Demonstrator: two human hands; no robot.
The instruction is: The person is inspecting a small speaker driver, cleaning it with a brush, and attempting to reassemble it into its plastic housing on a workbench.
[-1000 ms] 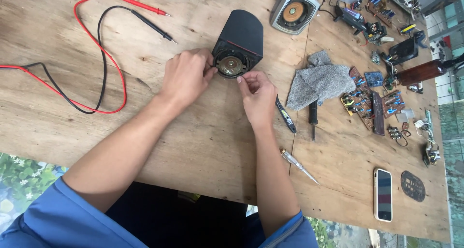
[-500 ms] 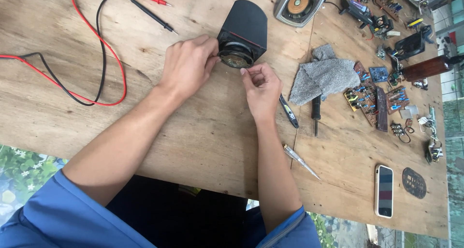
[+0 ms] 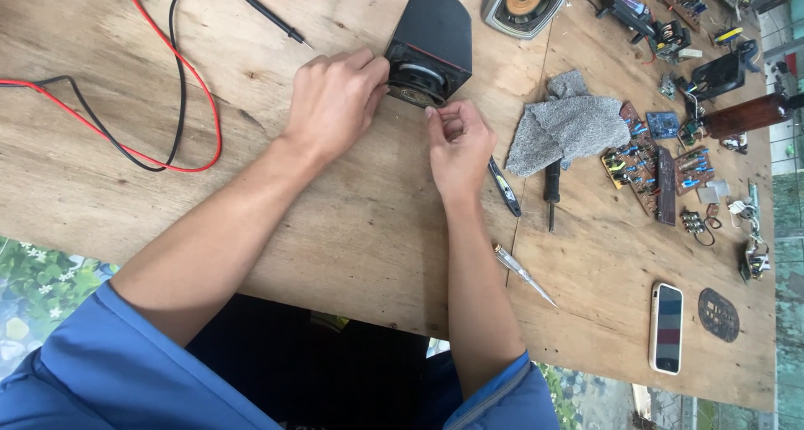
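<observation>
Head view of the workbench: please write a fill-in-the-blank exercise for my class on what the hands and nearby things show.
1. The left hand grips a small ____ speaker box.
2. The right hand pinches at the speaker's round ____, which faces the person.
3. The cloth right of the hands is ____.
4. The phone lies near the table's ____ edge.

Missing words: black; driver; grey; near
</observation>
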